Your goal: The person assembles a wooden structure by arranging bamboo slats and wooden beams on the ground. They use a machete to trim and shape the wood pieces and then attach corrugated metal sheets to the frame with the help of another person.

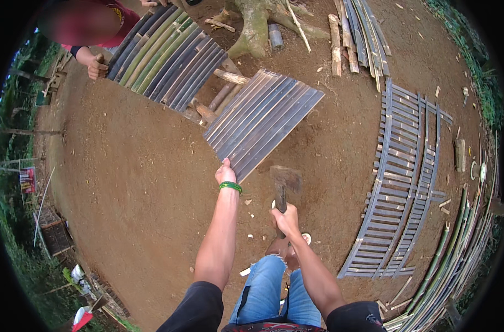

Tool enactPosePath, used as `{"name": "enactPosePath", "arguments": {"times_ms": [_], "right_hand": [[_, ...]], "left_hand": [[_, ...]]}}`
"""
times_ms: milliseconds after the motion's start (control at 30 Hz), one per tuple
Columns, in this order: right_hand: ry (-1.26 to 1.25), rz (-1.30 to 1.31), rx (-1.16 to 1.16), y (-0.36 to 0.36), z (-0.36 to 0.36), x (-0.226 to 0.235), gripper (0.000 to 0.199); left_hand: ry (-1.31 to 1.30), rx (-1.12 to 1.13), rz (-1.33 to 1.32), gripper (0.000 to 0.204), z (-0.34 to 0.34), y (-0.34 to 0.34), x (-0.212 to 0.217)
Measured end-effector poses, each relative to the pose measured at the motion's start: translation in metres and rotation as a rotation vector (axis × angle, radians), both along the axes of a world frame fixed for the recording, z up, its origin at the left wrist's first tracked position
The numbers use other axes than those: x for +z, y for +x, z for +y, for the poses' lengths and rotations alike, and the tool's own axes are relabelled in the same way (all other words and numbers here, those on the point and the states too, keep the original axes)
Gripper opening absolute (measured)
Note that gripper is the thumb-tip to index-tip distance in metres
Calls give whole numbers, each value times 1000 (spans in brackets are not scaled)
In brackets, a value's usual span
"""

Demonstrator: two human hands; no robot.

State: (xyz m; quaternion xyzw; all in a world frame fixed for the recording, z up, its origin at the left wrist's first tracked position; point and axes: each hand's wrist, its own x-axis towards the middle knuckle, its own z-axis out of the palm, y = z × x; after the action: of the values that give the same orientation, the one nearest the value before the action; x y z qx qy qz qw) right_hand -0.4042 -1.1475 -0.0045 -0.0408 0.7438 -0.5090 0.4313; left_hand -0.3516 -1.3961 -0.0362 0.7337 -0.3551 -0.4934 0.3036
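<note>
My left hand (225, 173), with a green band at the wrist, grips the near corner of a panel of flat bamboo slats (263, 119) that rests tilted on wooden crosspieces. My right hand (286, 220) is closed around the handle of a broad-bladed hatchet (285, 180), its blade held just below the panel's near edge. A second, longer slat panel (163, 55) continues up to the left, where another person's hand (97, 67) holds its far side.
A woven bamboo lattice (399, 182) lies on the bare dirt to the right. Loose bamboo poles (457, 254) are stacked at the far right, split strips (363, 33) at the top, beside a tree base (255, 25). Chips litter the ground near my feet.
</note>
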Motion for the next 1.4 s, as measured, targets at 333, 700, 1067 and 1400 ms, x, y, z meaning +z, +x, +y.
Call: {"name": "enactPosePath", "arguments": {"times_ms": [333, 700, 1067, 1400], "right_hand": [[875, 395, -32, -119, 130, -191, 29], [1219, 548, -30, -230, 201, -323, 54], [-53, -233, -80, -172, -148, -173, 79], [-21, 87, -636, -125, -344, -160, 53]], "left_hand": [[-5, 7, -274, 55, -137, -29, -74], [-101, -120, -9, 37, -108, 27, -155], [-5, 13, 216, 31, -95, 18, -164], [17, -16, -539, 59, -110, -14, -150]]}}
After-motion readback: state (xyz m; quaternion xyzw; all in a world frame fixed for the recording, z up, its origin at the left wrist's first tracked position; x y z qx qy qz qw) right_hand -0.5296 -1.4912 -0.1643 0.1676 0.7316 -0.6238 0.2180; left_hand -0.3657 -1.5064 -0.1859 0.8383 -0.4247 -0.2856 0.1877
